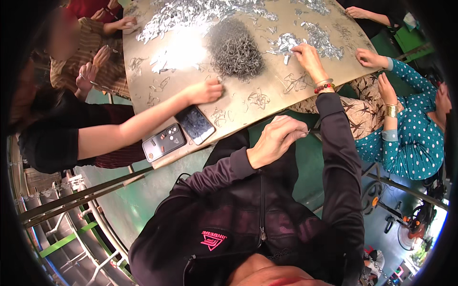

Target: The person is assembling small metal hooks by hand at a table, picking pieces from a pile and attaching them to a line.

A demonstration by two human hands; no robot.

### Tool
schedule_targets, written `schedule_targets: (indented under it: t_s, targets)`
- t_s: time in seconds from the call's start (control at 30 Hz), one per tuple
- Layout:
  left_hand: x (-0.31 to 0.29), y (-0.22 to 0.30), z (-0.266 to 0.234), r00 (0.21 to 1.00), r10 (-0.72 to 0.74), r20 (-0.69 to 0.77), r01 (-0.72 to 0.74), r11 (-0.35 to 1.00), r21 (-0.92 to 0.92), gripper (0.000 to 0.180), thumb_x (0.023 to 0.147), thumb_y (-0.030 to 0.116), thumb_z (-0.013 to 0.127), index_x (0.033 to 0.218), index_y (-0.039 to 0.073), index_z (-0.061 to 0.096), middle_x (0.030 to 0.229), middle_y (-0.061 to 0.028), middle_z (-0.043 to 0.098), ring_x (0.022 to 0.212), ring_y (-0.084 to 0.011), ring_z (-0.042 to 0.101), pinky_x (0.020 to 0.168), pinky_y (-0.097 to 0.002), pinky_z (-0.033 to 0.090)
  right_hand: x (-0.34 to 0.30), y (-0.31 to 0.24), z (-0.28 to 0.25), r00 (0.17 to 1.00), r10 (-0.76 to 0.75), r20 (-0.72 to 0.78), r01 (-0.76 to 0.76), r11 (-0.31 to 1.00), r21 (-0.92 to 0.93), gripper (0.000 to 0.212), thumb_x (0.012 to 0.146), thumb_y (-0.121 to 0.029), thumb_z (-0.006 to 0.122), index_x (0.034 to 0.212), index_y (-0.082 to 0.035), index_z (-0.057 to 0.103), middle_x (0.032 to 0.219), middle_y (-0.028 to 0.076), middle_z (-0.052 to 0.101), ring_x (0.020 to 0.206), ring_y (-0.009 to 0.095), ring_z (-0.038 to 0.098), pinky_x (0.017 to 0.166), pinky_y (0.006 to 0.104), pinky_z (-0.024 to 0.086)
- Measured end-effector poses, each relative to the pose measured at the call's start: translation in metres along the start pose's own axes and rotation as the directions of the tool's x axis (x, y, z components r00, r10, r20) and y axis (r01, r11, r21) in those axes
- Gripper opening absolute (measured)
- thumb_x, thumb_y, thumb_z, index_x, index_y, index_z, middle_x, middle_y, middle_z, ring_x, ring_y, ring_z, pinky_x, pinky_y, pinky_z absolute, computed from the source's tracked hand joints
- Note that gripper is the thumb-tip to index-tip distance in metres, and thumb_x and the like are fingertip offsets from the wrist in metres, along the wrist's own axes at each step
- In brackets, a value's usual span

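Note:
My left hand (276,139) is held in front of my jacket, just off the table's near edge. Its thumb and fingers pinch a small thin metal piece (308,130), mostly hidden by the fingertips. Over the table, my right hand (309,58) reaches to a small heap of flat shiny silver pieces (287,42). Its fingertips are closed together at the heap's edge; what they grip is too small to tell. Left of that hand rises a dark mound of bent wire pieces (236,50). Small loose clusters of wire (296,82) lie nearer to me.
The metal-topped table (186,78) also bears a large spread of silver pieces (162,19) at the far side. Two phones (195,124) lie at the near left corner. A co-worker's bare arm (152,114) crosses from the left. Other people sit around the table, one in teal dotted sleeves (412,143).

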State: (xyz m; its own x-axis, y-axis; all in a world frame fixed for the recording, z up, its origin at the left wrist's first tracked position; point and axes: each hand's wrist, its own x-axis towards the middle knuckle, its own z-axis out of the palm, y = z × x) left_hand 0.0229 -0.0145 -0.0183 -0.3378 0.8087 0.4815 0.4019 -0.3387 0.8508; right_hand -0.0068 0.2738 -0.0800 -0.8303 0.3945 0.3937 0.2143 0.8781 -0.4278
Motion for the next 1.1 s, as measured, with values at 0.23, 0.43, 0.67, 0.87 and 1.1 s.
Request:
schedule_targets:
  t_s: [0.23, 0.43, 0.67, 0.87, 1.1]
  targets:
    - [0.002, 0.0, 0.001, 1.0, 0.015, -0.001, -0.015, 0.999, 0.039, 0.013, 0.076, 0.001, 0.065, 0.087, 0.003, 0.058, 0.078, -0.0055, 0.061, 0.074, -0.02, 0.059, 0.071, -0.0299, 0.045, -0.002, -0.009, 0.015, 0.901, -0.288, 0.325, 0.346, 0.928, -0.137, 0.02, 0.076, -0.004, 0.046, 0.089, -0.003, 0.06, 0.096, 0.012, 0.051, 0.099, 0.028, 0.048, 0.084, 0.0358, 0.043]
    - [0.003, -0.01, -0.002, 0.999, -0.03, -0.015, 0.03, 1.0, 0.008, 0.012, 0.077, 0.003, 0.065, 0.087, 0.002, 0.059, 0.079, -0.0059, 0.061, 0.074, -0.0204, 0.059, 0.07, -0.0308, 0.045, -0.008, 0.001, 0.016, 0.877, -0.401, 0.264, 0.44, 0.892, -0.107, 0.012, 0.073, -0.002, 0.048, 0.083, 0.0, 0.053, 0.089, 0.014, 0.052, 0.092, 0.031, 0.05, 0.081, 0.0379, 0.044]
    - [0.004, -0.013, 0.002, 0.996, -0.07, -0.053, 0.069, 0.997, -0.036, 0.01, 0.079, 0.005, 0.063, 0.089, 0.003, 0.059, 0.083, -0.0069, 0.061, 0.076, -0.0229, 0.059, 0.069, -0.0316, 0.046, -0.082, -0.079, -0.029, 0.926, 0.378, 0.016, -0.292, 0.687, 0.665, 0.023, 0.08, -0.001, 0.063, 0.102, 0.004, 0.058, 0.092, 0.011, 0.064, 0.077, 0.015, 0.062, 0.067, 0.0237, 0.05]
    - [0.004, -0.007, -0.001, 0.982, -0.139, -0.131, 0.134, 0.99, -0.045, 0.013, 0.081, 0.012, 0.063, 0.089, 0.003, 0.059, 0.082, -0.0105, 0.062, 0.077, -0.0265, 0.06, 0.068, -0.0347, 0.046, -0.151, -0.152, -0.078, 0.853, 0.509, -0.112, -0.231, 0.562, 0.794, 0.022, 0.08, 0.007, 0.06, 0.102, 0.007, 0.059, 0.089, 0.011, 0.064, 0.074, 0.014, 0.062, 0.069, 0.0238, 0.051]
    - [0.004, 0.001, -0.002, 0.996, -0.066, -0.057, 0.066, 0.998, -0.009, 0.012, 0.081, 0.01, 0.061, 0.088, 0.002, 0.055, 0.078, -0.0112, 0.062, 0.076, -0.0288, 0.061, 0.067, -0.0363, 0.046, -0.169, -0.187, -0.096, 0.834, 0.504, -0.225, -0.204, 0.66, 0.723, 0.024, 0.078, 0.01, 0.062, 0.101, 0.006, 0.059, 0.088, 0.012, 0.064, 0.072, 0.014, 0.062, 0.067, 0.023, 0.052]
